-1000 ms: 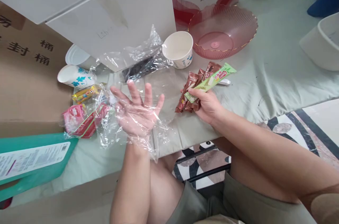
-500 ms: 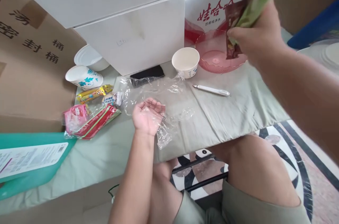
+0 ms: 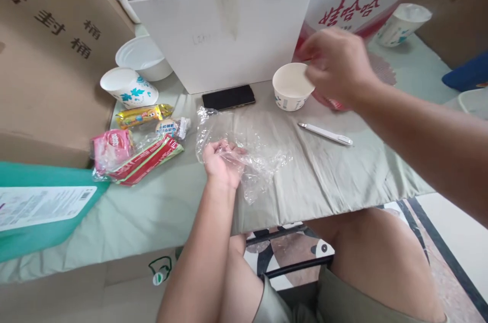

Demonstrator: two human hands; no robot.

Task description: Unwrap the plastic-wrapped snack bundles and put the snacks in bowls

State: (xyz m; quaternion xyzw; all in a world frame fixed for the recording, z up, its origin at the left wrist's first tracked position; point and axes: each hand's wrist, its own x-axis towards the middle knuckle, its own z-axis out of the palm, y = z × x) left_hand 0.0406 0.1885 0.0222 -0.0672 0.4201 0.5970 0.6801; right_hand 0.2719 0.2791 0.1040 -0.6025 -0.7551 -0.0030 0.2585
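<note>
Clear plastic film (image 3: 244,152) lies crumpled on the bench (image 3: 328,175), and the left hand (image 3: 223,163) rests on its near edge with fingers curled around a fold of it. To that hand's left sit wrapped snack packets (image 3: 131,157), with a patterned paper cup (image 3: 127,89) beyond them; a black phone (image 3: 227,97) lies just beyond the film. Further right, the right hand (image 3: 335,66) hovers loosely curled beside a white paper bowl (image 3: 290,86), its grip hidden; a white pen (image 3: 325,133) lies beneath it.
</note>
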